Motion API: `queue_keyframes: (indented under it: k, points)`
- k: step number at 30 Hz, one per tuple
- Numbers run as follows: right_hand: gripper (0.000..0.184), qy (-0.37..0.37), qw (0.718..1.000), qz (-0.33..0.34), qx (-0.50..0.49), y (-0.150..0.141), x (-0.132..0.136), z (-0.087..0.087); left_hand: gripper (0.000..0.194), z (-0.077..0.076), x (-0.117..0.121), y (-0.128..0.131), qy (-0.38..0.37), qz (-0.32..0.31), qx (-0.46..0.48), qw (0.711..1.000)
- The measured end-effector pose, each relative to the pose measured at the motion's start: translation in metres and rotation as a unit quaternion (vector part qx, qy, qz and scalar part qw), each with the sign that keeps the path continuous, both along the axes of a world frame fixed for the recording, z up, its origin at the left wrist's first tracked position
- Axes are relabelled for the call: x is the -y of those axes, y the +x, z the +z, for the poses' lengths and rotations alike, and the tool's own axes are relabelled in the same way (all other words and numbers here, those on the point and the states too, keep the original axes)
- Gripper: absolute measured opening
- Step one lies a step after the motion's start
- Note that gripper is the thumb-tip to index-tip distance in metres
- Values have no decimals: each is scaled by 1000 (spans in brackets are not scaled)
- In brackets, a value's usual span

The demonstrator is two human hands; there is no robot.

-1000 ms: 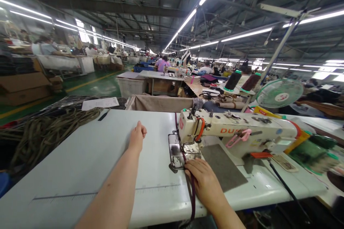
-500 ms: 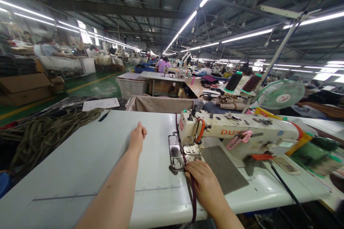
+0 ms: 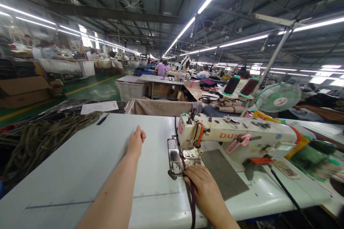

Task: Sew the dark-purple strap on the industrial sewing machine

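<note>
My right hand [image 3: 204,185] lies on the white sewing table [image 3: 80,164], fingers pressed together on a dark maroon strap [image 3: 192,200] that runs under the presser foot of the cream sewing machine [image 3: 236,136] and hangs off the table's front edge. The fingertips sit right beside the metal needle plate [image 3: 174,159]. My left hand [image 3: 136,139] rests farther out on the table, left of the machine, curled into a loose fist with nothing visible in it.
A heap of olive straps [image 3: 40,134] lies at the table's left edge, with a paper sheet [image 3: 99,107] behind it. Thread cones [image 3: 232,85] and a small green fan [image 3: 278,97] stand behind the machine. Other workers sit at distant tables.
Both hands hold nearly the same places; the view has tipped slightly upward, so everything sits a little lower in the picture.
</note>
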State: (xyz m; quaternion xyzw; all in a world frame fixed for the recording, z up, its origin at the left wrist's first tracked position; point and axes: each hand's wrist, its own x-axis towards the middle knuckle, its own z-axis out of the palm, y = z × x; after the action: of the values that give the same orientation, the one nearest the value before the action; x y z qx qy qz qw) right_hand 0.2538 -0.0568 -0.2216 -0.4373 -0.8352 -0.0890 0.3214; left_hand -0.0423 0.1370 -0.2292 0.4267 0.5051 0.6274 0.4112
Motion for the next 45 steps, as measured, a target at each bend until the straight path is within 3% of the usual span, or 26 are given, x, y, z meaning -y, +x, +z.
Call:
queue_keyframes:
  k: [4,29,38,45]
  points:
    - [23,2,1000,-1,2,1,-1,-2,55,-1,0,0,-5,-2,34,999]
    - [20,-18,999,-10,-25,-5,5,1,56,-4,2,-3,-11,-2,-13,1000]
    - [20,-42,998,-24,-40,-8,8,-1,53,13,14,0,-31,2,-30,999]
    - [14,-28,998,-27,-39,-6,6,-6,54,18,18,0,-24,0,-59,998]
